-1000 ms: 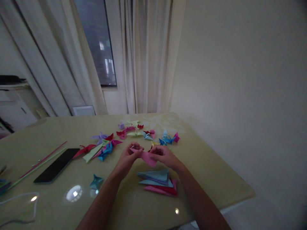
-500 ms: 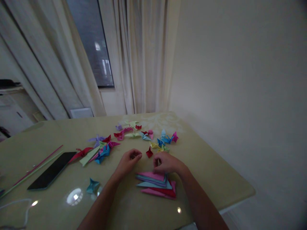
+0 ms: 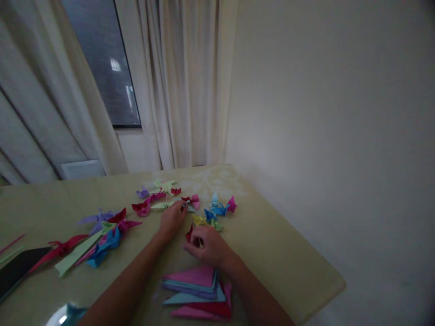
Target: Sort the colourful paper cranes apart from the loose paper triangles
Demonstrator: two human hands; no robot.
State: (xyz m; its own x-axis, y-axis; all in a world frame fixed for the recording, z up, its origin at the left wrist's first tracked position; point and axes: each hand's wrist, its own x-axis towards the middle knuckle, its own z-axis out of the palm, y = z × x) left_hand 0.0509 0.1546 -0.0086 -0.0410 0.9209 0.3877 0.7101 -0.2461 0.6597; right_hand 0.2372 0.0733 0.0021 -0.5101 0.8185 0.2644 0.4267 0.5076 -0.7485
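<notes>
The left hand (image 3: 172,219) reaches to the centre of the frame, its fingertips at a small pale-blue folded paper (image 3: 190,208) beside a pink one (image 3: 195,200); whether they are clamped on it I cannot tell. Right of it and lower, the right hand (image 3: 210,246) curls, thumb and fingers bent toward each other around a small gap; I cannot tell whether their tips meet. A red folded piece (image 3: 189,233) sits just beside its fingers. Below this hand, at the bottom centre, a stack of folded papers (image 3: 192,277) lies on the tabletop (image 3: 272,267), pink uppermost. Blue folded papers (image 3: 219,208) sit right of centre, and a dark flat slab (image 3: 18,271) lies at the lower left edge.
</notes>
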